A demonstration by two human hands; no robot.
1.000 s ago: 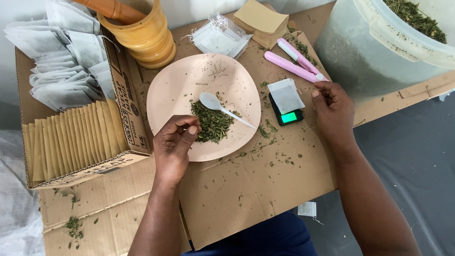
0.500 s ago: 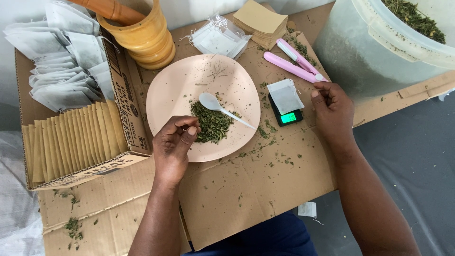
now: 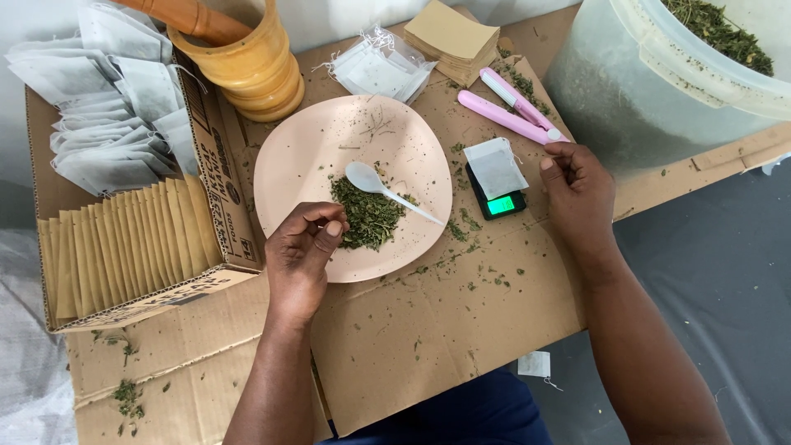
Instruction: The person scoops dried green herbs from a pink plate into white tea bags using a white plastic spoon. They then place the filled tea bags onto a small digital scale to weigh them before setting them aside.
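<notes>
While the left hand [image 3: 301, 255] rests at the near left rim of the pink plate [image 3: 317, 144], its fingers are curled inward with the thumb pressed against the fingertips, pinched together just beside the heap of dried green herb [image 3: 368, 216]; whether any herb sits in the pinch cannot be told. On the herb heap lies a white plastic spoon [image 3: 387, 188], bowl up-left and handle pointing down-right, touched by neither hand. The right hand [image 3: 578, 191] lies well apart from the left, on the cardboard worktop [image 3: 428, 330], fingers loosely curled and holding nothing visible. Just to its left stands a small black scale [image 3: 501, 203] with a lit green display, carrying a white filter bag [image 3: 496, 166]. A pink sealing tool [image 3: 512, 107] lies just beyond the right hand's fingertips. An open carton [image 3: 206, 148] of filled bags and tan envelopes stands left of the plate.
</notes>
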